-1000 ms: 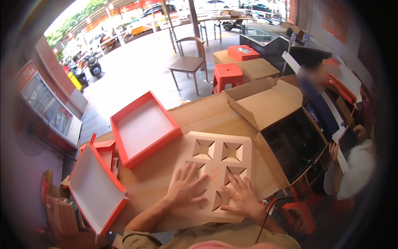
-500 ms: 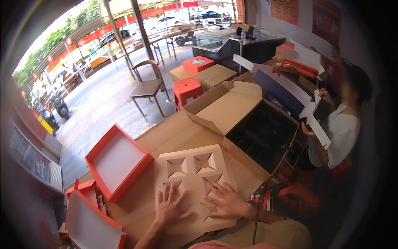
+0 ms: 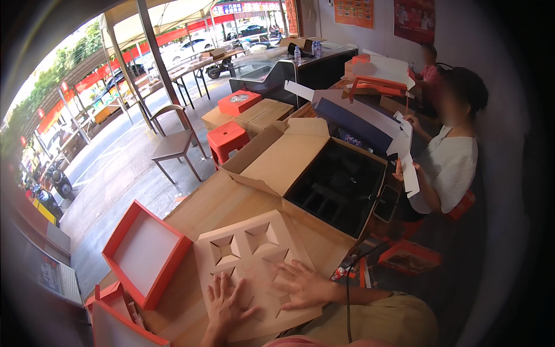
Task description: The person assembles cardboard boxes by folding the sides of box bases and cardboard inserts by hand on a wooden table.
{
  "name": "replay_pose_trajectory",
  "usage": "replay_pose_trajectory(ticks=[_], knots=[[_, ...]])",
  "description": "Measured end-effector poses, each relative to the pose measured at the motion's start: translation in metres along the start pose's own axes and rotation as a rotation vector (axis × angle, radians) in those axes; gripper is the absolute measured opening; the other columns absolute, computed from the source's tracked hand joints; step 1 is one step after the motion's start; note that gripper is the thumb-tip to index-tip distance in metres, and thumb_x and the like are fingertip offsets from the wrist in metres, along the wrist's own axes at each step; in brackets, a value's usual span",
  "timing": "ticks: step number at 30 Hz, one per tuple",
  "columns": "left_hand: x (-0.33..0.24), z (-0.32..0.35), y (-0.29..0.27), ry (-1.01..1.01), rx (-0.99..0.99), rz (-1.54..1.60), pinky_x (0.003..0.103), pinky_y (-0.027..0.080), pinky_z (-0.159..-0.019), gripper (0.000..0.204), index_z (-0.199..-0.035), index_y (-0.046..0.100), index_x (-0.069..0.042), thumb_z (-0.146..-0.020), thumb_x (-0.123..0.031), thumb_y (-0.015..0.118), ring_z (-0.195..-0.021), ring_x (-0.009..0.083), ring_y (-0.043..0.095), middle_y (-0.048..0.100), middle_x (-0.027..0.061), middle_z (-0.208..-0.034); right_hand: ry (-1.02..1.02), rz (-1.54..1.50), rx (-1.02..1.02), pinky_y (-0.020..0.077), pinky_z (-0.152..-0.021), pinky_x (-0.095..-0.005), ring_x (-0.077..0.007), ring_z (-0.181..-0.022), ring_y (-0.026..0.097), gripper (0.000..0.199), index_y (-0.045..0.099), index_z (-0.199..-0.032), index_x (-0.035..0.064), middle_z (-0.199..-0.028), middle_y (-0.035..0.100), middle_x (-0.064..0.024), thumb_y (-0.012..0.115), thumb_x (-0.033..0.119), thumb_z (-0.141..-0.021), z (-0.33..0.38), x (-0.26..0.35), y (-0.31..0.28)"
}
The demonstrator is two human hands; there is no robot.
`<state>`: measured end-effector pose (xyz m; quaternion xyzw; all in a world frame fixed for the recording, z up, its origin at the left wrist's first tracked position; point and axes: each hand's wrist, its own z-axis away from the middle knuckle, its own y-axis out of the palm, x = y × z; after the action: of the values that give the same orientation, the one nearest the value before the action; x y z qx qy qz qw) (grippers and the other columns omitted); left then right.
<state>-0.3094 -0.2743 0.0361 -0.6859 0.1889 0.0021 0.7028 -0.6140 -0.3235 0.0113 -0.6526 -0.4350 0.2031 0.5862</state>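
Note:
A tan cardboard insert [image 3: 247, 257] with several square cut-outs, their flaps folded inward, lies flat on the wooden table in front of me. My left hand [image 3: 227, 305] rests palm down on its near left part, fingers spread, fingertips at a cut-out. Lying on its right side is my right hand [image 3: 303, 286], also palm down with fingers apart and slightly blurred, partly covering cut-outs there. Neither hand grips anything. To the left, touching or close to the insert's corner, sits a shallow red box tray [image 3: 145, 246] with a pale inside.
More red box pieces [image 3: 115, 324] are at the lower left. Beyond the insert an open carton [image 3: 289, 159] holds black foam. A person [image 3: 448, 162] on the right handles a white and dark-blue box [image 3: 361, 124]. A red stool [image 3: 228, 139] and a chair [image 3: 173, 141] stand past the table.
The whole view has shifted, so surroundings sit further left. Both hands stay flat on the insert, with the right fingers moving slightly.

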Motion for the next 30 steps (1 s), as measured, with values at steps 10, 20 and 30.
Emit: replay_pose_trajectory(ticks=[10, 20, 30], knots=[[0.003, 0.002, 0.004, 0.02, -0.041, -0.055, 0.07, 0.014, -0.124, 0.101, -0.156, 0.055, -0.016, -0.08, -0.082, 0.068, -0.158, 0.0549, 0.02, 0.029, 0.0332, -0.169, -0.003, -0.021, -0.009, 0.0213, -0.127, -0.0613, -0.0408, -0.158, 0.027, 0.082, 0.047, -0.162, 0.0211, -0.169, 0.033, -0.0215, 0.05, 0.074, -0.099, -0.002, 0.002, -0.002], [0.003, 0.003, 0.003, 0.026, -0.039, -0.049, 0.072, 0.015, -0.123, 0.1, -0.155, 0.055, -0.016, -0.081, -0.081, 0.068, -0.158, 0.0543, 0.021, 0.028, 0.0327, -0.169, -0.002, -0.04, -0.014, 0.0227, -0.127, -0.0618, -0.0414, -0.157, 0.03, 0.081, 0.049, -0.16, 0.0198, -0.169, 0.034, -0.0222, 0.054, 0.072, -0.098, -0.003, 0.003, -0.006], [0.005, 0.005, 0.006, 0.018, -0.061, -0.034, 0.073, 0.017, -0.123, 0.098, -0.157, 0.055, -0.021, -0.081, -0.08, 0.07, -0.157, 0.0562, 0.025, 0.029, 0.0336, -0.169, -0.053, -0.154, 0.018, 0.0219, -0.126, -0.0635, -0.0451, -0.156, 0.03, 0.092, 0.043, -0.163, 0.0194, -0.169, 0.033, -0.023, 0.064, 0.074, -0.092, 0.009, 0.019, -0.015]])
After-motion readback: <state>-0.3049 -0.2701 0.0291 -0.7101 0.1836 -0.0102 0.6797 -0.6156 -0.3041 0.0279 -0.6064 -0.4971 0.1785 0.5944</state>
